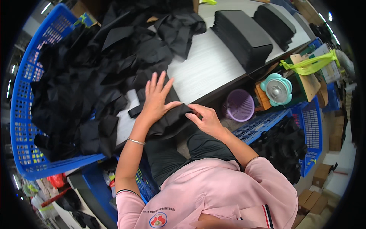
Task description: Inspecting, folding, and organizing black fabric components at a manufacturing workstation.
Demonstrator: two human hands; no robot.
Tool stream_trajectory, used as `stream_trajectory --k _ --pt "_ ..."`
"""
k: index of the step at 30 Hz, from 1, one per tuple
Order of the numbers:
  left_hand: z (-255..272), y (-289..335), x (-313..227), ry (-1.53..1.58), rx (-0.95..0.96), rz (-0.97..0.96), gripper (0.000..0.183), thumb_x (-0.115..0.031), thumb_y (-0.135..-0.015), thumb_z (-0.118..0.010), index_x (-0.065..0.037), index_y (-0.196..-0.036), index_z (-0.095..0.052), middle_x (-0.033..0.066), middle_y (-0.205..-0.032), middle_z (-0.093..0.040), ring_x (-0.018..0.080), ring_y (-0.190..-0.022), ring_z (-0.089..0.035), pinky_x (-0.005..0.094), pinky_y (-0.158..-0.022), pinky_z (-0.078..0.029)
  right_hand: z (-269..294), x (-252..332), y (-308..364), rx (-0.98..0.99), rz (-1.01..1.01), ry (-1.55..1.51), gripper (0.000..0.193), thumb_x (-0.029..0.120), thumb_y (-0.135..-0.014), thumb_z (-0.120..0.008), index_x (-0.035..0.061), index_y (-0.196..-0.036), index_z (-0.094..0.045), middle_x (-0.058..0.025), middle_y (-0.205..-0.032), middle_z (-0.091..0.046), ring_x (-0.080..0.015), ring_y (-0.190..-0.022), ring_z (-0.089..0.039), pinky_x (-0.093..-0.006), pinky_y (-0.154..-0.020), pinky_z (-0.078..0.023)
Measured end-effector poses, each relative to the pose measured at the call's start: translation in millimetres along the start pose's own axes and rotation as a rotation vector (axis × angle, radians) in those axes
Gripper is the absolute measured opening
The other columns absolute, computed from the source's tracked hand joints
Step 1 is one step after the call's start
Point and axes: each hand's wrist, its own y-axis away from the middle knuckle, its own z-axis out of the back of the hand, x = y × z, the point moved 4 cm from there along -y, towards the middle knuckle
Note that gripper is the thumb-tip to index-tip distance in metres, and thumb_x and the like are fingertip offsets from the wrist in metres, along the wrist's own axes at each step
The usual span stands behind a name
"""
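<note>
My left hand [156, 98] lies flat with fingers spread on a black fabric piece [172, 119] at the near edge of the white table [209, 65]. My right hand [204, 119] pinches the right end of that same piece between thumb and fingers. A big heap of loose black fabric pieces [95, 76] covers the table's left side and spills into a blue plastic basket [23, 126].
Two neat stacks of black folded pieces [242, 36] [275, 23] stand at the table's far right. Right of the table are a purple basket [239, 105], a small teal fan [277, 89], a second blue basket [310, 129] with black fabric, and cardboard boxes.
</note>
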Motion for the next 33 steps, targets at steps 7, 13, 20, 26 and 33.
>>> stream_trajectory --k 7,13,20,26,33 --pt "-28.8 -24.1 67.8 -0.217 0.043 0.082 0.089 0.006 -0.078 -0.064 -0.021 -0.156 -0.030 0.0111 -0.165 -0.015 0.0411 -0.151 -0.010 0.0608 -0.119 -0.011 171.9 26.8 -101.3 -0.660 0.449 0.918 0.033 0.018 -0.086 -0.074 0.0048 -0.114 -0.063 -0.0131 -0.102 -0.064 -0.0327 -0.094 -0.063 -0.0409 -0.080 -0.052" --pt "11.0 -28.7 55.4 0.190 0.046 0.125 0.067 -0.022 -0.087 -0.073 -0.015 -0.148 -0.045 0.0148 -0.162 -0.026 0.0376 -0.147 -0.028 0.0486 -0.118 -0.025 271.4 -22.2 -183.7 -0.372 -0.098 1.092 0.031 0.041 -0.088 -0.068 0.0149 -0.102 -0.078 -0.0084 -0.101 -0.069 -0.0289 -0.098 -0.068 -0.0427 -0.083 -0.054" --pt "87.7 7.2 -50.4 0.802 -0.245 0.029 0.053 -0.015 -0.089 -0.071 -0.004 -0.138 -0.055 0.0132 -0.153 -0.043 0.0237 -0.137 -0.047 0.0356 -0.109 -0.040 247.7 -12.2 -162.6 -0.596 0.264 1.380 0.020 0.023 -0.093 -0.062 0.0071 -0.081 -0.063 -0.0079 -0.088 -0.064 -0.0284 -0.080 -0.068 -0.0408 -0.066 -0.057" --pt "-4.2 64.3 -127.0 1.643 0.132 0.134 0.080 -0.052 -0.097 -0.057 0.003 -0.151 -0.035 0.0155 -0.157 -0.035 0.0284 -0.142 -0.039 0.0410 -0.116 -0.033 90.4 40.9 -18.1 -0.385 0.390 1.221 0.009 0.011 -0.085 -0.063 0.0085 -0.081 -0.056 -0.0078 -0.087 -0.054 -0.0233 -0.076 -0.060 -0.0340 -0.061 -0.051" --pt "-117.5 91.6 -159.4 2.099 0.373 0.617 0.097 -0.081 -0.085 -0.039 -0.007 -0.147 -0.038 0.0102 -0.148 -0.043 0.0200 -0.136 -0.043 0.0409 -0.113 -0.037 32.4 36.4 93.3 0.059 0.032 0.496 0.012 0.009 -0.096 -0.057 -0.0011 -0.102 -0.053 -0.0207 -0.130 -0.058 -0.0420 -0.102 -0.063 -0.0443 -0.081 -0.053"
